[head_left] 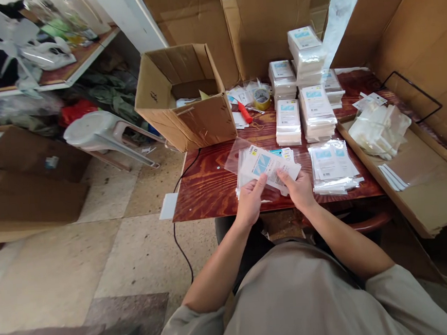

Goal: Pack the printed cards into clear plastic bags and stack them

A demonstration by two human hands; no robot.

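Note:
My left hand (251, 200) is closed, its thumb on the lower edge of a white printed card (261, 163) with a blue picture. A clear plastic sleeve (235, 155) reaches out past the card's left end; how far the card sits inside it I cannot make out. My right hand (300, 188) pinches the card's right end, thumb on top. More loose cards (286, 154) lie on the table just behind and under my hands. Right of my right hand lies a spread of packed cards (334, 166) in clear sleeves.
An open cardboard box (204, 122) stands at the table's left. Stacks of packed cards (288, 121) rise at the back, near a tape roll (261, 98) and a red-handled tool (244, 113). A cardboard tray (426, 187) with plastic bags (381, 126) sits at right.

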